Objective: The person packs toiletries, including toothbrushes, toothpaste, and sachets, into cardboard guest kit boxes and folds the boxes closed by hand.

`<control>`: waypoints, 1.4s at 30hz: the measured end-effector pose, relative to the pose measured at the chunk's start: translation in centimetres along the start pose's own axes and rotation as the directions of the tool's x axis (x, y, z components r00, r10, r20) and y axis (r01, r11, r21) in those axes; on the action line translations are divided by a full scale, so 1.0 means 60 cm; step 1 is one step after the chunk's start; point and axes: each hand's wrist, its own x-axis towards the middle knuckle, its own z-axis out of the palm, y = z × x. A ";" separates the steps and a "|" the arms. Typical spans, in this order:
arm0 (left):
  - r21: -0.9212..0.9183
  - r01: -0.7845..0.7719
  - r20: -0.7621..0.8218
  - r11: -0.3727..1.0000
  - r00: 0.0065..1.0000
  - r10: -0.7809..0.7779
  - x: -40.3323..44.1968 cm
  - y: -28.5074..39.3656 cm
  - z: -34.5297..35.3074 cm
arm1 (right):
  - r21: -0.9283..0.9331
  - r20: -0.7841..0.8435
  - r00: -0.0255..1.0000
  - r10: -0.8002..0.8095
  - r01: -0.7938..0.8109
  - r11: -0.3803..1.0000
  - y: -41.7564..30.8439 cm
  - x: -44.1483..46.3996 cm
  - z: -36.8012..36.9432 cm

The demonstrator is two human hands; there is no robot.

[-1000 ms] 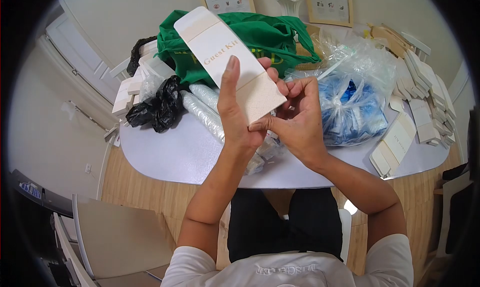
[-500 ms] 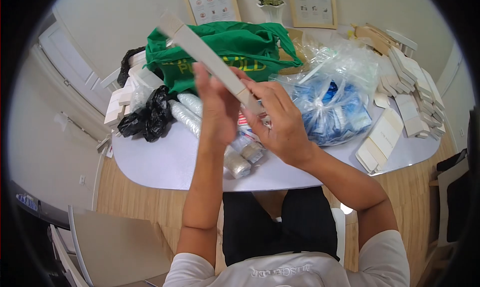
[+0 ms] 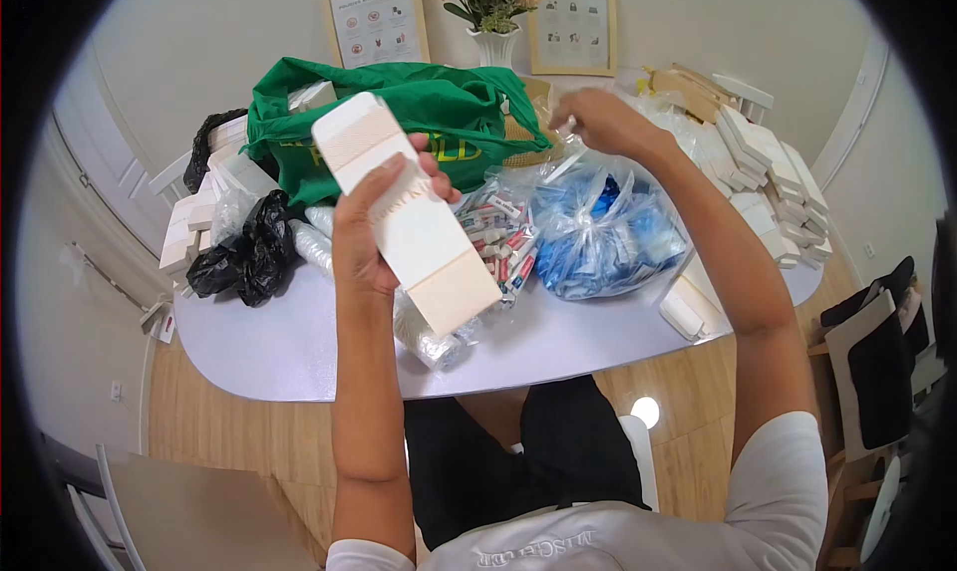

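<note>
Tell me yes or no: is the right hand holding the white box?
No, the left hand grips the white box, while the right hand is apart from it.

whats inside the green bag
A white, box-like item shows at the opening of the green bag; the cloth covers the rest, so any other contents can't be seen.

"What lies to your left on the table (image 3: 269,347)?"
"Your left-hand boxes (image 3: 180,234); right of them, the bin bag (image 3: 251,250). The cloth bag (image 3: 439,93) lies behind that, further right."
"And to your right?"
"Your right-hand boxes (image 3: 773,162), then leftward the packet bag (image 3: 603,247) and the tubes (image 3: 513,257). The vase (image 3: 495,48) stands behind, between two frames (image 3: 379,21)."
</note>
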 end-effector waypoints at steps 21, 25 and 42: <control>0.271 0.135 0.069 0.953 0.985 -0.160 -0.014 -0.016 0.023 | 0.734 -0.330 0.872 0.361 -0.003 0.680 -0.034 0.002 -0.153; 0.308 0.121 0.118 0.944 0.979 -0.165 -0.018 -0.014 0.030 | 0.913 -0.330 0.886 0.326 0.212 0.349 -0.081 0.015 -0.187; 0.423 -0.037 0.224 0.905 0.972 -0.066 -0.023 -0.025 0.025 | 0.899 -0.246 0.959 0.141 0.172 0.402 -0.271 0.053 -0.170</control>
